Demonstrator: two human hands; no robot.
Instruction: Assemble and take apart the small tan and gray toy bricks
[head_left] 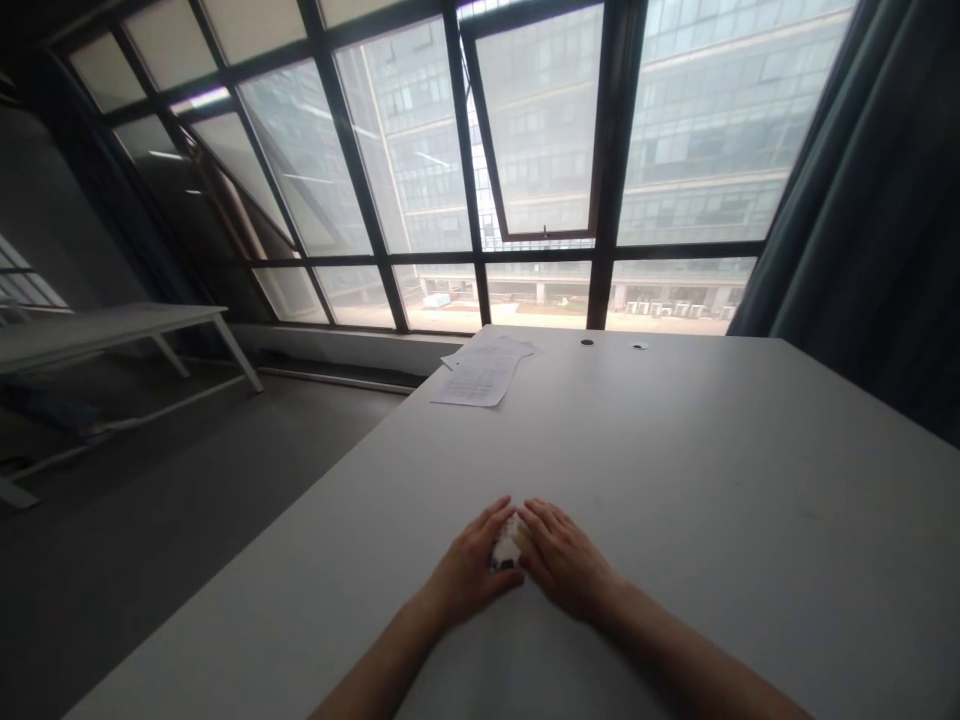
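On the white table (675, 450), the left hand (469, 572) and right hand (564, 565) lay flat, fingers extended, pressed together against a small pale object (506, 548) that was mostly hidden between them.

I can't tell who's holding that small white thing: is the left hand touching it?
Touching. The head view shows the left hand lying against the small white object with no gap; the right hand meets its other side.

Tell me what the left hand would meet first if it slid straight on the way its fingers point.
The small white object lying between both hands; the left hand seems to touch it now. Just beyond lies the right hand, though depth is hard to judge.
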